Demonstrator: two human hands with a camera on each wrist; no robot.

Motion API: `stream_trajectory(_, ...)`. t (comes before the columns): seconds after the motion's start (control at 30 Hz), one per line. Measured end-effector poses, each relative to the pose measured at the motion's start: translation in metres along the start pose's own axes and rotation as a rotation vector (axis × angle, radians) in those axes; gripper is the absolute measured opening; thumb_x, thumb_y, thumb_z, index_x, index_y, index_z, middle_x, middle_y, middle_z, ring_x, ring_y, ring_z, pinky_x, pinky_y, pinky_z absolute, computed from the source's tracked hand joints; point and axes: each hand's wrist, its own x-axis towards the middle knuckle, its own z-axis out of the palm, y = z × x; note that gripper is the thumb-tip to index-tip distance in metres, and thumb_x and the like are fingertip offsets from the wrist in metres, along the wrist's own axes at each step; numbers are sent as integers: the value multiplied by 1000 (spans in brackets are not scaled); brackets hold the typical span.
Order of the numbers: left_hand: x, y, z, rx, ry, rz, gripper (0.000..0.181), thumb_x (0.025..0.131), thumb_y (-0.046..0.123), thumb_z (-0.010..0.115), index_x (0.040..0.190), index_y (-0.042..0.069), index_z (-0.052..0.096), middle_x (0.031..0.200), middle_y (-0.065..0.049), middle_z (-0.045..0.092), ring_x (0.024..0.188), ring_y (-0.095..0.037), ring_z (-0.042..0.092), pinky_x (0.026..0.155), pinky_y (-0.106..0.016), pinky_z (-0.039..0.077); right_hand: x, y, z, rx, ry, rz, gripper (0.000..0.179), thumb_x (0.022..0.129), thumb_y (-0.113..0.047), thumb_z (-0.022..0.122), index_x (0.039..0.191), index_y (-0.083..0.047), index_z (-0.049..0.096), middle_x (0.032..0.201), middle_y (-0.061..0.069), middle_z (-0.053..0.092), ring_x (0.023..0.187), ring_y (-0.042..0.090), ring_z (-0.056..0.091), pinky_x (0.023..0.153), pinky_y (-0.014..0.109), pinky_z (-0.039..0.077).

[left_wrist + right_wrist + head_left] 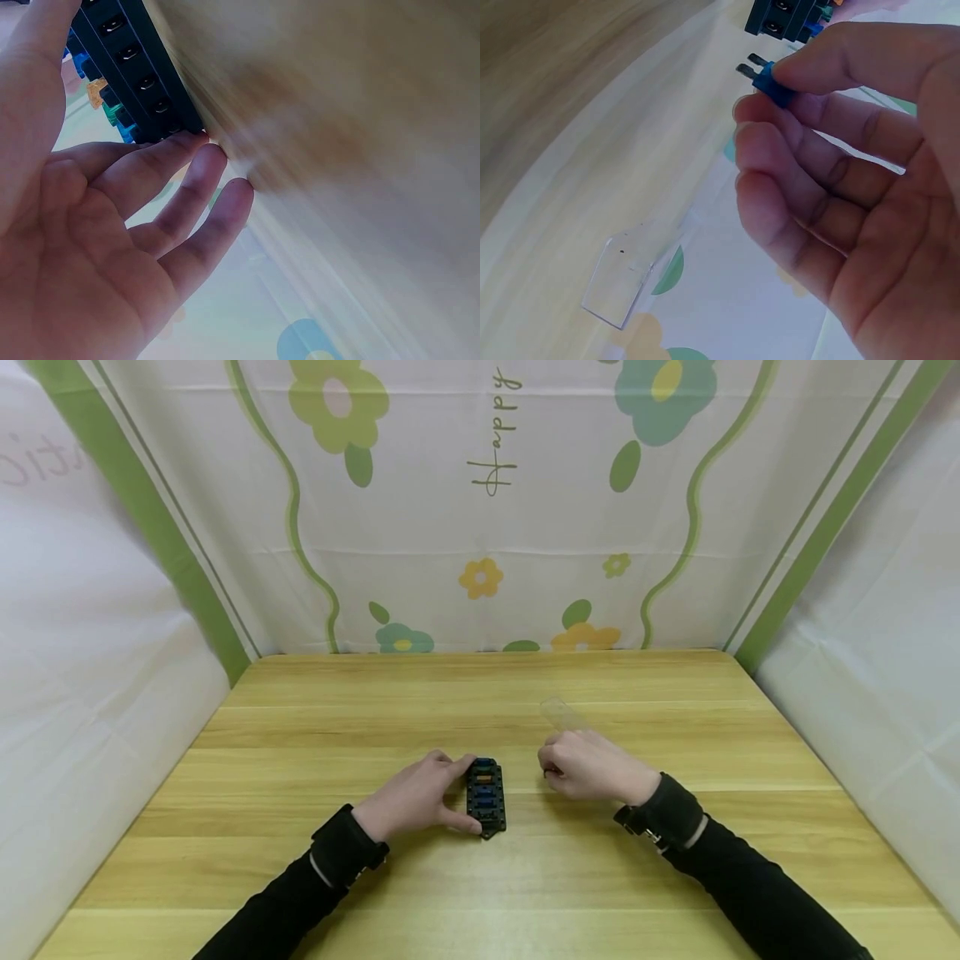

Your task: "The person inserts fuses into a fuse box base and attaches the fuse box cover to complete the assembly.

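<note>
A black fuse box lies on the table, its long side running away from me, with blue, orange and green blade fuses seated in a row. My left hand grips it by its two ends, thumb at the near end and index finger at the far end. The left wrist view shows the metal-lined slots along the side of the box. To the right, my right hand pinches a blue blade fuse between thumb and index finger. Its two metal prongs point out, toward the box. The head view hides this fuse behind the fingers.
A clear plastic cover lies flat on the wooden table, just beyond my right hand. White cloth with printed flowers hangs behind the table, and plain white cloth hangs along both sides.
</note>
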Motion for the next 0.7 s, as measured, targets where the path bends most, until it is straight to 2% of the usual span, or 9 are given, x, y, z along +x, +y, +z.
stream_trajectory(0.43,-1,1,-2,-14,-8,-9,105,75,70,70,152,6,39,130,-17,54,114,-27,53,88,-40,48,2,-6,-2,17,12,-4,19,82,-4,70,75,-18,60,72,-9,50,58,5,39,52,21,35)
stream_trajectory(0.7,-2,1,-2,-13,-8,-7,105,75,71,69,152,7,39,129,-17,54,113,-27,53,87,-40,48,3,-9,-3,45,37,-40,11,88,-2,70,86,-13,72,80,-4,60,69,7,57,62,24,49)
